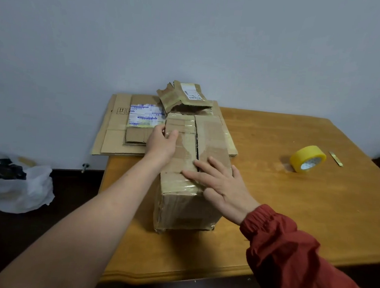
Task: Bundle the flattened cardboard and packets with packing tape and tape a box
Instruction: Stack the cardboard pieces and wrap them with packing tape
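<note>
A worn brown cardboard box stands on the wooden table, its two top flaps closed with a dark gap along the middle seam. My left hand grips the left flap's outer edge, thumb on top. My right hand lies flat with straight fingers across the seam near the front end. Behind the box lies flattened cardboard with a labelled packet on it, and a torn small box rests at the back. A yellow tape roll sits to the right.
A thin yellow cutter lies just right of the tape roll. A white plastic bag with dark contents sits on the dark floor at the left. The flattened cardboard overhangs the table's left edge. A pale wall stands behind the table.
</note>
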